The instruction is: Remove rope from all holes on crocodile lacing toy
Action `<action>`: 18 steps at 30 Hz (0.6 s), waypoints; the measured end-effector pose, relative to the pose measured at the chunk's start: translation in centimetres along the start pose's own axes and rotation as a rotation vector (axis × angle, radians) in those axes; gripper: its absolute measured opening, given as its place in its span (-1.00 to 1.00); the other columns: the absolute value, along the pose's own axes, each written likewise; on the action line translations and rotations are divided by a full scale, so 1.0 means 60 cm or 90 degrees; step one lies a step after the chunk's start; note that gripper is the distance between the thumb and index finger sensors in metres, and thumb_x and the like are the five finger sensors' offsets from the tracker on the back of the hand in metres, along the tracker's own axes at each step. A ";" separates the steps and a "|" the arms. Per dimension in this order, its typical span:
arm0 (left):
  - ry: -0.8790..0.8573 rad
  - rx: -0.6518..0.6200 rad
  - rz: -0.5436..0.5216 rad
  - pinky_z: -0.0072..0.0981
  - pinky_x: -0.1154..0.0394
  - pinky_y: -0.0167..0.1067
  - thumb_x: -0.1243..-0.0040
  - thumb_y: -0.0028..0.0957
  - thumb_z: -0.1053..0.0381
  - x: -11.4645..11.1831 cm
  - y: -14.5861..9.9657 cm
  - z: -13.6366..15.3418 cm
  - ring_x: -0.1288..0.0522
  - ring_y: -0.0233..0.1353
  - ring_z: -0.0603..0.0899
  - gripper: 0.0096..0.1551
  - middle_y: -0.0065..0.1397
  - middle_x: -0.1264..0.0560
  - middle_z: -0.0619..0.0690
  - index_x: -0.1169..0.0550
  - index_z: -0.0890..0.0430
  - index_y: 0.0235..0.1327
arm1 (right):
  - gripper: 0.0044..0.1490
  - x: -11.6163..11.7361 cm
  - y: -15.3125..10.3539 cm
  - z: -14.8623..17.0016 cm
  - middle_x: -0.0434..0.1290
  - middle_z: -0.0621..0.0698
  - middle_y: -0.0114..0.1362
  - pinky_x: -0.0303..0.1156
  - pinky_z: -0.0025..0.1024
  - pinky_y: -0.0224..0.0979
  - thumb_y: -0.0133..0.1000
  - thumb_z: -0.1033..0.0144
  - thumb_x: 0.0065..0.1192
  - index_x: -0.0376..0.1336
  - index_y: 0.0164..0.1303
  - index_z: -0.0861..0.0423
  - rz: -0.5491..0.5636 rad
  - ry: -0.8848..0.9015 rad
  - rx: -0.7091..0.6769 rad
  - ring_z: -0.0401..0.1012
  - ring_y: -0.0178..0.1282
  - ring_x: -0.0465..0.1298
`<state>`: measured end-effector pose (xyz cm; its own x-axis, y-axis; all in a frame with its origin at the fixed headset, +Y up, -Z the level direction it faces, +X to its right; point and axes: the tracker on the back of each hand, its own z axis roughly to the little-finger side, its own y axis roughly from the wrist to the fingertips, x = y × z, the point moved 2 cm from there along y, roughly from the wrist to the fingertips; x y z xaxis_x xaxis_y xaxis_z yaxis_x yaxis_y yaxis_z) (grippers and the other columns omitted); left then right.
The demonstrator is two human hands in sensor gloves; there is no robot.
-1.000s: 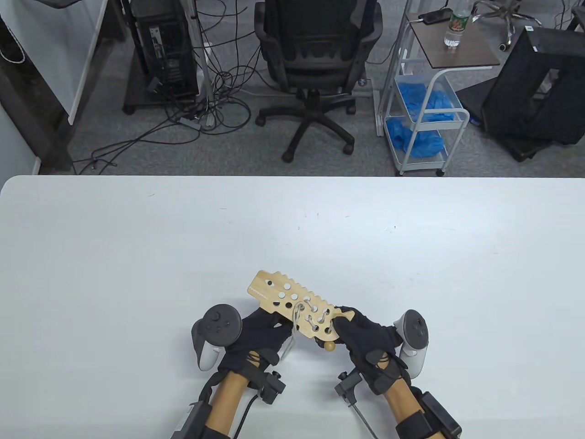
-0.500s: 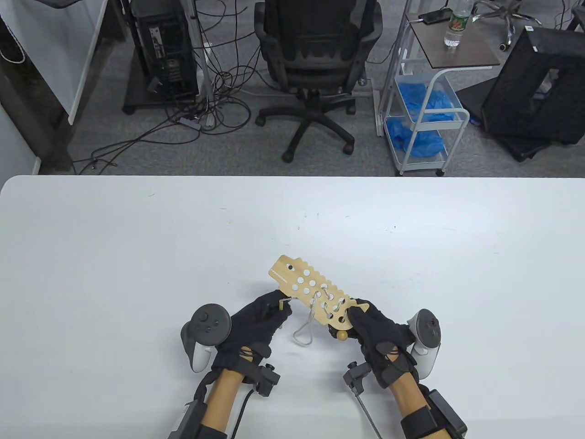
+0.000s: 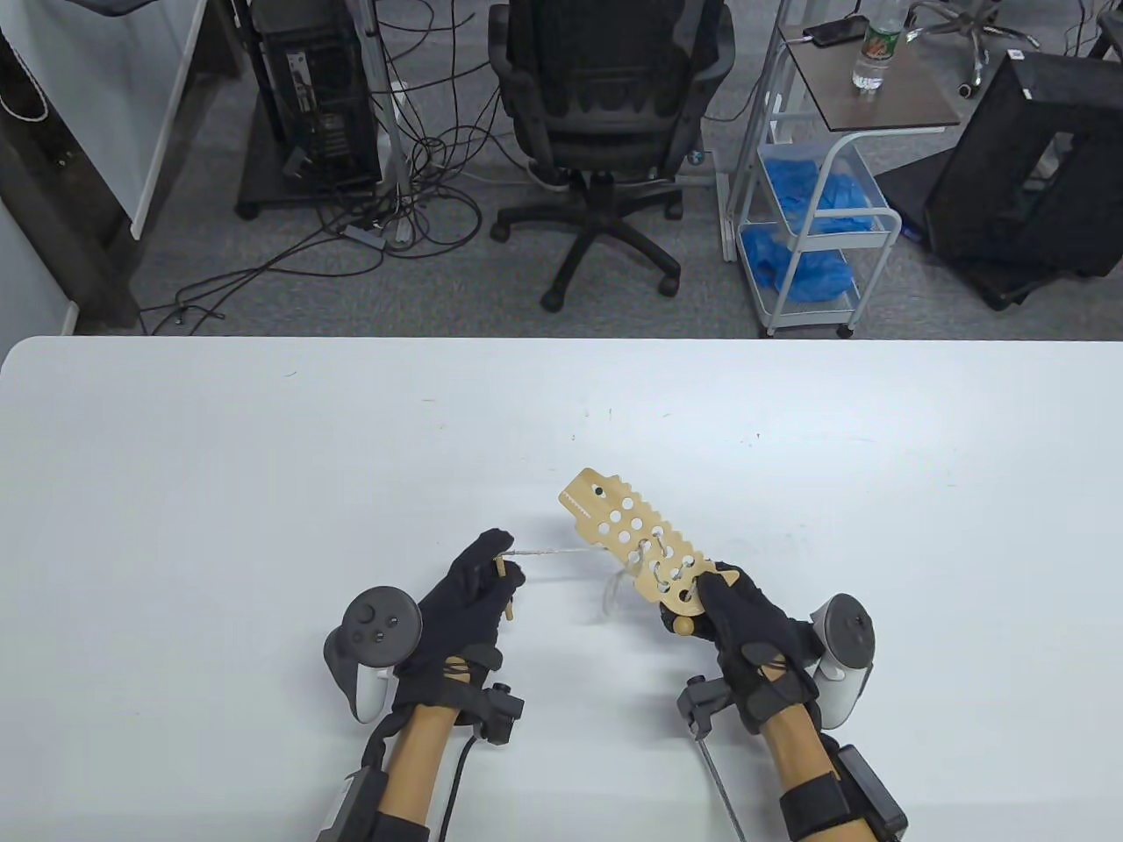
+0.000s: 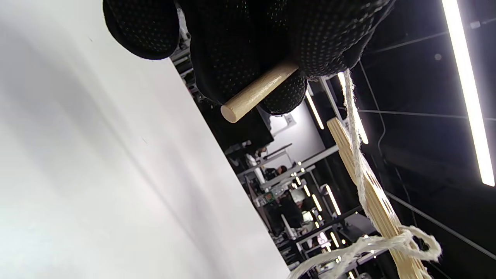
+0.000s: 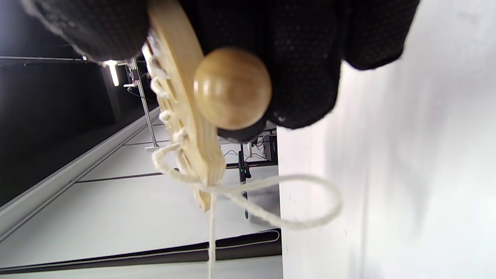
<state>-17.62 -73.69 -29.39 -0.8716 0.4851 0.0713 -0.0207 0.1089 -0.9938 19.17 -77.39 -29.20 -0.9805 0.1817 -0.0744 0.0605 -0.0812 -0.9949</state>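
Note:
The wooden crocodile lacing toy [image 3: 630,537] is held above the white table [image 3: 263,456], its head pointing up-left. My right hand [image 3: 735,616] grips its tail end; a round wooden bead [image 3: 681,626] [image 5: 231,88] hangs below the fingers. White rope [image 3: 553,552] runs taut from the toy's holes leftward to my left hand [image 3: 474,588], which pinches the wooden needle stick [image 3: 502,572] [image 4: 256,92]. A slack loop of rope [image 3: 614,589] [image 5: 271,201] hangs under the toy. Rope is still laced through the tail-side holes; the head-side holes show bare.
An office chair [image 3: 605,105] and a rolling cart [image 3: 816,202] with blue bags stand beyond the table's far edge, along with a computer tower [image 3: 316,96] and floor cables. Both hands work near the table's front middle.
My left hand has pulled the needle stick leftward and up, drawing the rope taut and shrinking the hanging loop. My right hand has carried the toy to the right and farther from me.

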 end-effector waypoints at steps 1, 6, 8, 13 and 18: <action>-0.002 0.005 -0.004 0.13 -0.47 0.34 -0.31 0.07 0.00 0.002 0.000 0.002 -0.64 0.13 -0.02 -0.34 0.26 -0.67 -0.17 -0.39 -0.37 0.45 | -0.41 -0.003 0.000 0.000 0.67 0.20 -0.03 0.41 0.25 0.21 -0.05 0.10 0.34 0.38 0.08 0.19 0.007 0.000 0.002 0.12 -0.05 0.64; -0.008 0.024 -0.025 0.13 -0.47 0.33 -0.28 0.08 -0.01 0.011 0.000 0.012 -0.64 0.17 -0.01 -0.38 0.28 -0.67 -0.17 -0.41 -0.38 0.42 | -0.40 -0.017 0.001 0.002 0.67 0.20 -0.03 0.41 0.24 0.21 -0.05 0.10 0.34 0.38 0.08 0.19 0.033 -0.003 0.011 0.12 -0.05 0.64; -0.013 0.030 -0.028 0.14 -0.47 0.33 -0.27 0.09 0.00 0.013 0.001 0.016 -0.64 0.17 0.00 -0.39 0.28 -0.67 -0.17 -0.41 -0.38 0.42 | -0.40 -0.020 0.001 0.002 0.67 0.20 -0.03 0.41 0.24 0.21 -0.05 0.10 0.34 0.38 0.08 0.19 0.040 0.004 0.014 0.12 -0.05 0.64; -0.017 0.041 -0.036 0.14 -0.47 0.33 -0.22 0.11 -0.08 0.019 0.001 0.021 -0.64 0.18 0.00 -0.42 0.29 -0.67 -0.16 -0.41 -0.38 0.42 | -0.40 -0.029 0.001 0.001 0.67 0.19 -0.03 0.41 0.24 0.21 -0.04 0.09 0.34 0.38 0.09 0.19 0.057 0.020 0.018 0.11 -0.05 0.64; -0.022 0.048 -0.040 0.13 -0.48 0.32 -0.21 0.11 -0.08 0.022 0.001 0.024 -0.64 0.18 0.00 -0.42 0.29 -0.66 -0.16 -0.40 -0.38 0.43 | -0.40 -0.039 0.001 0.000 0.67 0.19 -0.03 0.42 0.24 0.21 -0.04 0.09 0.33 0.37 0.09 0.19 0.076 0.034 0.018 0.11 -0.05 0.64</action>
<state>-19.46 -74.30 -29.47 -0.8839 0.4488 0.1314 -0.1113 0.0710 -0.9913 21.45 -77.83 -29.06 -0.9551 0.2212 -0.1971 0.1705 -0.1334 -0.9763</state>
